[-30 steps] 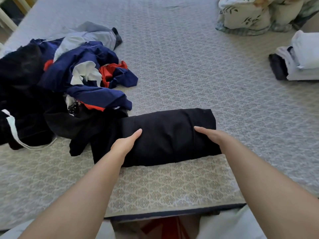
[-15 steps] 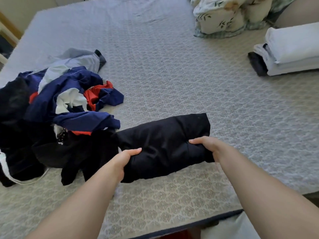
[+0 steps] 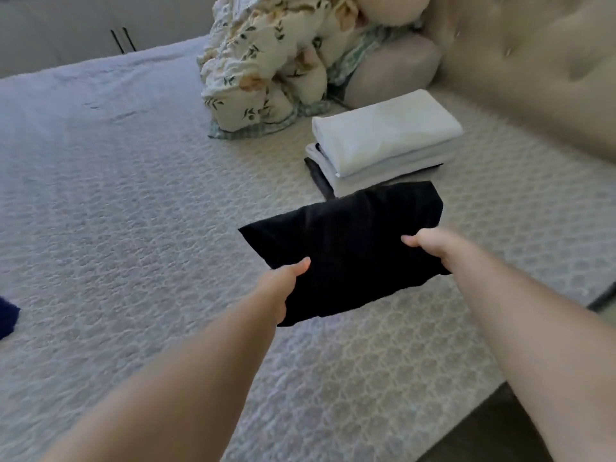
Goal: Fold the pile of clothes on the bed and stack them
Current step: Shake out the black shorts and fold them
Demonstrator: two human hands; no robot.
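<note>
A folded black garment hangs in the air above the bed, held flat between both hands. My left hand grips its near left edge, thumb on top. My right hand grips its right edge the same way. Just beyond the garment lies a stack of folded clothes, white pieces on top of a dark one at the bottom. The garment's far edge overlaps the stack's near corner in the view. The unfolded pile is out of sight except a dark blue scrap at the left edge.
A crumpled floral duvet and a beige pillow lie behind the stack. A padded beige headboard rises on the right. The bed's near edge runs at lower right. Wardrobe doors stand at the back.
Both hands closed on the black garment, lifted it off the bed and carried it right toward the folded stack. The view swung right, so the unfolded pile left the frame.
</note>
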